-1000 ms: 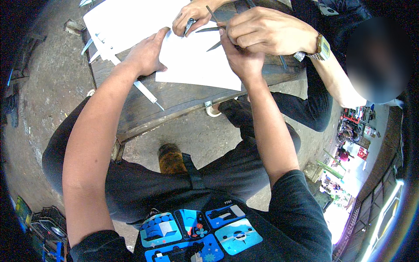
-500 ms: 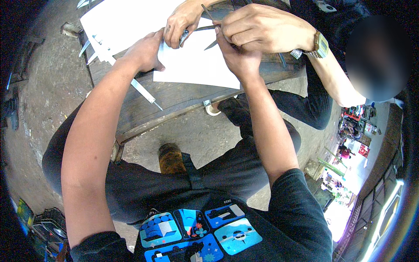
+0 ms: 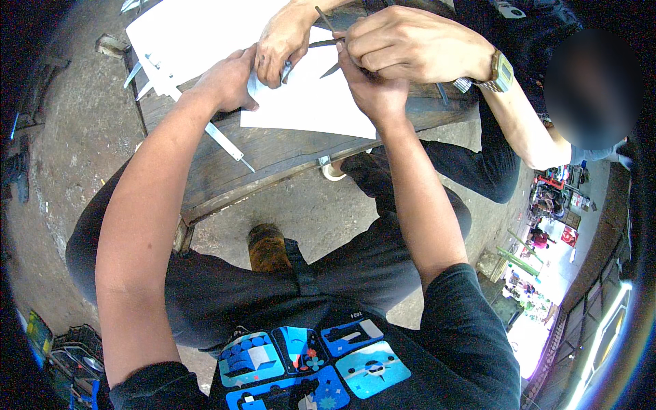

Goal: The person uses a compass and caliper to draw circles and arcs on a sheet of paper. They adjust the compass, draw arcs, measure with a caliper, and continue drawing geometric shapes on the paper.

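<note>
My left hand (image 3: 227, 83) lies on white paper (image 3: 301, 113) on a dark wooden bench, thumb spread out, fingertips beside a co-worker's hand (image 3: 281, 44). That hand pinches a small bluish-grey object (image 3: 285, 71), too covered to name. My right hand (image 3: 378, 97) is closed at the paper's right side, around the base of a dark metal tool with thin blades (image 3: 324, 44). The co-worker's other hand (image 3: 417, 48), with a wristwatch, covers my right fingers and also grips there, so much of the tool is hidden. Under my left forearm lies a vernier caliper (image 3: 225, 142), partly covered.
A larger white sheet (image 3: 188, 34) spreads over the bench's far left. The bench's near edge (image 3: 260, 184) runs above my knees. A roll of tape (image 3: 333, 171) shows beneath that edge. The co-worker sits at the right.
The co-worker's hand with the small object has shifted slightly nearer over the paper, where a bluish patch now shows beside my left fingers. My hands keep their places.
</note>
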`<act>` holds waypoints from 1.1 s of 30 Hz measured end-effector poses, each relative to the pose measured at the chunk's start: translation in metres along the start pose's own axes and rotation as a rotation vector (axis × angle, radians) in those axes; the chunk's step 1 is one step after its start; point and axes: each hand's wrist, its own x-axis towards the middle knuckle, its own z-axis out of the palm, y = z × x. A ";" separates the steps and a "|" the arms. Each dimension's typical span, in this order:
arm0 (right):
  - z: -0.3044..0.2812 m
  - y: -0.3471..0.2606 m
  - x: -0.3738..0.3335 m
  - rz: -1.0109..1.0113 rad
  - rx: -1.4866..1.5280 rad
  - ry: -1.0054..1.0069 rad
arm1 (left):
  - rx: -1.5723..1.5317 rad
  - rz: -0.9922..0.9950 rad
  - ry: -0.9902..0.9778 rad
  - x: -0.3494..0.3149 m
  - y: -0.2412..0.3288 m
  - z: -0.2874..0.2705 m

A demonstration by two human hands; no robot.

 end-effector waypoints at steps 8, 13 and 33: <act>-0.002 0.002 -0.002 -0.027 0.075 -0.006 | 0.021 -0.035 -0.011 -0.002 0.005 -0.004; -0.001 0.002 -0.002 0.001 0.057 -0.007 | 0.011 -0.032 0.015 -0.003 0.005 -0.002; 0.001 0.000 0.000 -0.015 0.020 -0.001 | -0.029 0.005 0.015 -0.002 0.000 -0.001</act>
